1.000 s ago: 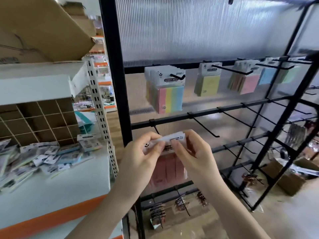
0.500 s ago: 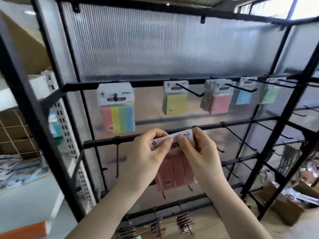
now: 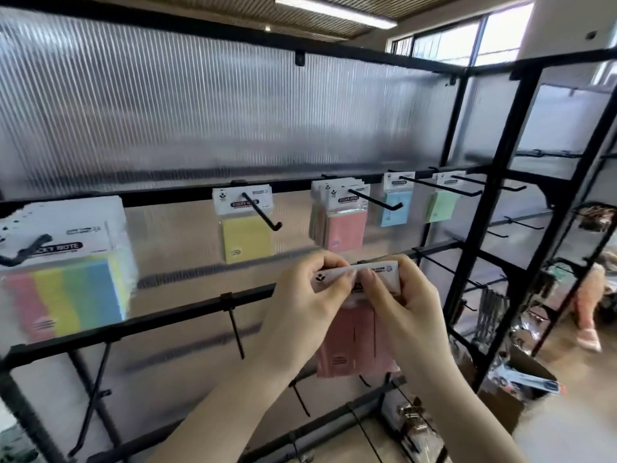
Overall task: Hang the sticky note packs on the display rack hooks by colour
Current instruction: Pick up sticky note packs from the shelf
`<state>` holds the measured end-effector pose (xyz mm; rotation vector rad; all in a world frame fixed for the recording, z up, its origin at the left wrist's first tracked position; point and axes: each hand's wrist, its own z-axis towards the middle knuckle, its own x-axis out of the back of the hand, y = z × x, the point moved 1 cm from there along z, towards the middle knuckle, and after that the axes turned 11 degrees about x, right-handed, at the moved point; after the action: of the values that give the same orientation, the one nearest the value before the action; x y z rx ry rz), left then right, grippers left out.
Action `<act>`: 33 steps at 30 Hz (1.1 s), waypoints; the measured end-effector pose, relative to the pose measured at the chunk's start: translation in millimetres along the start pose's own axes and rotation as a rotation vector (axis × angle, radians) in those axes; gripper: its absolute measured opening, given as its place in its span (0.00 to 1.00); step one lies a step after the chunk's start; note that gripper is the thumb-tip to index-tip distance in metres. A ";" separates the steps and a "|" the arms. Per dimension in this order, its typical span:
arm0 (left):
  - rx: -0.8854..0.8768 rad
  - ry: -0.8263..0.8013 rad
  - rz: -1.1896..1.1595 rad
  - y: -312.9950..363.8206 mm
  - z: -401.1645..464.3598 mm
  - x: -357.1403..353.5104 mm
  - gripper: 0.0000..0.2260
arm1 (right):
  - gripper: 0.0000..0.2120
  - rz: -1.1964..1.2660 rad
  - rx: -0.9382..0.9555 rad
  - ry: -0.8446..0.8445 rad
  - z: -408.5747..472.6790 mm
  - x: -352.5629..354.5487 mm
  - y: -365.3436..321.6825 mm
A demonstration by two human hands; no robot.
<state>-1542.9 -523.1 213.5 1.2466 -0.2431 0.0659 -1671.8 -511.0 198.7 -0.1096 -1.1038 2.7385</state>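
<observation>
My left hand (image 3: 300, 305) and my right hand (image 3: 404, 302) both pinch the white header card of a pink sticky note pack (image 3: 350, 349), which hangs down between them in front of the rack. On the top rail hang a multicolour stack (image 3: 66, 285) at far left, a yellow pack (image 3: 245, 238), several pink packs (image 3: 344, 228) just above my hands, a blue pack (image 3: 395, 208) and a green pack (image 3: 440, 207). The pink packs' hook (image 3: 377, 200) sticks out toward me.
The black display rack (image 3: 494, 202) has empty hooks on its lower rails (image 3: 237, 329). A second rack section stands at the right with hanging goods (image 3: 597, 215). Cardboard boxes (image 3: 514, 389) lie on the floor, and a person's leg (image 3: 587, 305) shows at far right.
The view has swung right and closer to the rack, leaving the white shelf behind. Both hands have carried the pink pack up toward the hook with the pink packs.
</observation>
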 end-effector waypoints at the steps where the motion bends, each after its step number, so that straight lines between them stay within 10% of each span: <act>1: -0.007 -0.016 -0.007 0.9 7.7 -5.2 0.04 | 0.04 -0.011 0.007 0.012 5.9 4.1 4.5; 18: -0.138 0.000 -0.083 6.1 123.6 -58.3 0.02 | 0.09 -0.052 0.237 0.308 92.0 39.3 70.3; 26: -0.180 0.036 -0.080 -6.8 136.1 -62.5 0.01 | 0.10 0.041 0.158 0.168 107.2 48.2 95.6; 33: -0.175 0.384 0.016 -36.4 145.1 -59.4 0.15 | 0.15 0.040 0.190 0.073 122.5 43.5 129.0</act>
<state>-1615.4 -666.7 209.6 1.0339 0.0740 0.2890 -1749.9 -676.6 197.6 -0.2048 -0.8265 2.8334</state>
